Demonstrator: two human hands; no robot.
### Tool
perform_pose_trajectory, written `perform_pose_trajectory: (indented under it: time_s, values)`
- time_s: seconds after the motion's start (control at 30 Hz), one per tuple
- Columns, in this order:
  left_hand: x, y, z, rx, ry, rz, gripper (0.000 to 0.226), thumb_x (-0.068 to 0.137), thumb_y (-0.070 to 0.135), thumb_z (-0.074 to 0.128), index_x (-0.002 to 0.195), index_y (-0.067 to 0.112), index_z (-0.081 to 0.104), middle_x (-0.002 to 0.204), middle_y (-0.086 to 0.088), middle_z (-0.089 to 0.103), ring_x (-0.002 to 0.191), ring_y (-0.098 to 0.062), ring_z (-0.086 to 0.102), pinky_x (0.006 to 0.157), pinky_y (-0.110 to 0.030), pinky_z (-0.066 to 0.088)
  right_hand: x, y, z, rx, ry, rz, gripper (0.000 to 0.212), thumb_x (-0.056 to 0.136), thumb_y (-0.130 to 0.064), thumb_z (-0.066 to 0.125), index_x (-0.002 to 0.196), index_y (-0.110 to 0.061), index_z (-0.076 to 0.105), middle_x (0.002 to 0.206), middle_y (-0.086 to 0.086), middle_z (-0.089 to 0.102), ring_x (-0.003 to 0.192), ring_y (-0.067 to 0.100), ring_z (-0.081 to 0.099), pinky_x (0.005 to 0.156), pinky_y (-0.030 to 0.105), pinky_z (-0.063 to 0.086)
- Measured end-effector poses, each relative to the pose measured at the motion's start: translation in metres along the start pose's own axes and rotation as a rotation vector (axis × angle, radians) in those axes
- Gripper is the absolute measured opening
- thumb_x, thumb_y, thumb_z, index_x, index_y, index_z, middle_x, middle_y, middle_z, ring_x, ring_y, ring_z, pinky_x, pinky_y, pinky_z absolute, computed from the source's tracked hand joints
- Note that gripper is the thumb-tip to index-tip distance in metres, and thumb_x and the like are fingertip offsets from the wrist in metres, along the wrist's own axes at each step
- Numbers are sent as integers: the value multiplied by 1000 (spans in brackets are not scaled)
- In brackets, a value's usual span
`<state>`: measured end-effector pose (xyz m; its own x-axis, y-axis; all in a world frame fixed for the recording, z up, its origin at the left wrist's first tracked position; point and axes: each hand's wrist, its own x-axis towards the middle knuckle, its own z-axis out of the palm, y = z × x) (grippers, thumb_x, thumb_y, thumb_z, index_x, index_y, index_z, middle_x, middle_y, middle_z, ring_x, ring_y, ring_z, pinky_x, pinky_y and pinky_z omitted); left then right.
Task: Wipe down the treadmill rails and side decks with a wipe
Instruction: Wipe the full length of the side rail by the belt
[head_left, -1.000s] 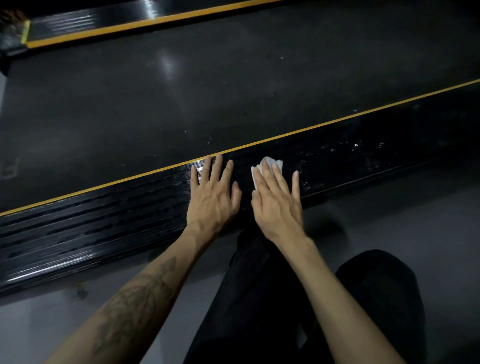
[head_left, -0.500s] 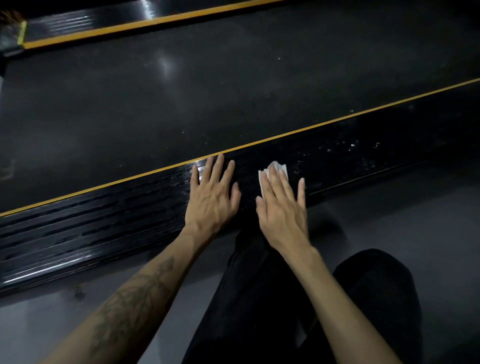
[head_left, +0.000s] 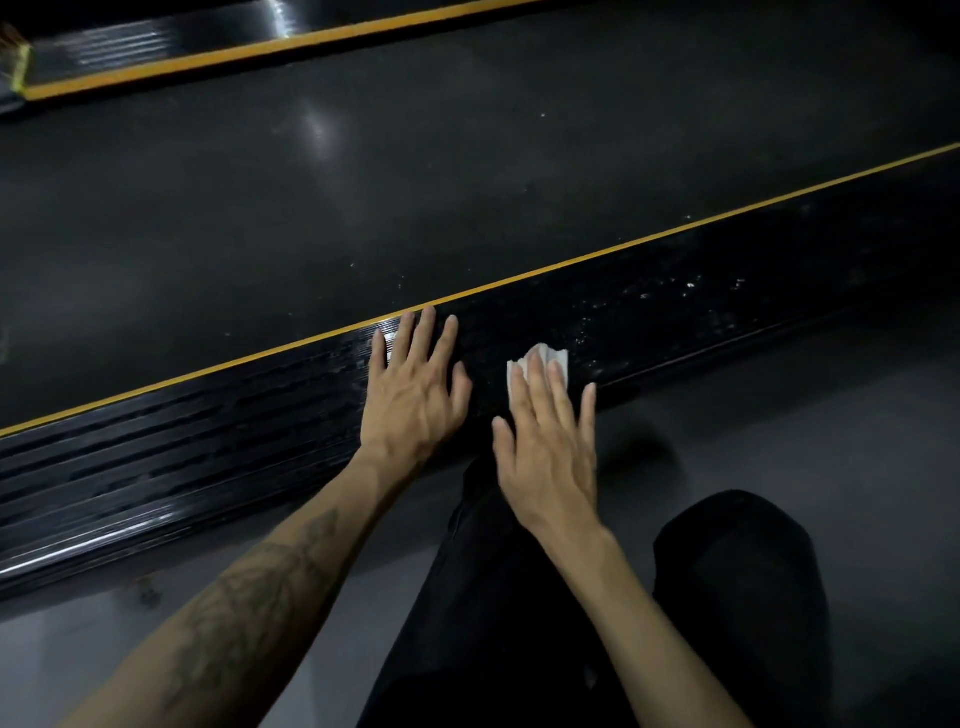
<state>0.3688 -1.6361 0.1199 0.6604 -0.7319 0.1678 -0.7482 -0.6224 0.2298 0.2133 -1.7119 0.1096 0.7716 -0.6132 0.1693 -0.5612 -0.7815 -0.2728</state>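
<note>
The white wipe (head_left: 540, 364) is pressed flat onto the ribbed black side deck (head_left: 208, 447) under the straight fingers of the right hand (head_left: 550, 447). At its 9 o'clock, the left hand (head_left: 415, 395) is laid flat, fingers spread, holding nothing.

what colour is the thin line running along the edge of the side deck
Yellow-orange stripe, on the black ribbed side deck; head view.

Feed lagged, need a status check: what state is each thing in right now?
left hand: flat, fingers straight, resting on the deck.
right hand: flat, pressing the wipe down.
wipe: crumpled under the fingertips.
side deck: white specks right of the wipe.
</note>
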Motion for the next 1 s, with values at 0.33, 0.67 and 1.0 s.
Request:
perform_pose_trajectory:
  time_s: [0.33,0.67,1.0]
  values:
    - [7,14,-8,8,-135,-95,60,106,43,32,162,22,29,171,-5,19,159,-24,6,126,-54,1,3,9,-2,-12,14,-35,62,104,-38,28,163,-16,28,172,4,16,159,19,8,127,57,6]
    - [8,26,-3,38,-111,-115,73,97,50,18,155,9,39,166,-16,28,157,-35,13,123,-67,8,8,20,-5,-16,-11,-85,61,103,-34,30,162,-17,31,171,1,18,159,17,11,126,59,9]
    - [8,25,-2,17,-97,-97,68,101,48,22,161,17,29,171,-10,18,159,-30,5,126,-60,2,6,11,0,-12,-5,-124,61,102,-32,32,161,-16,32,171,2,19,159,17,12,127,56,4]
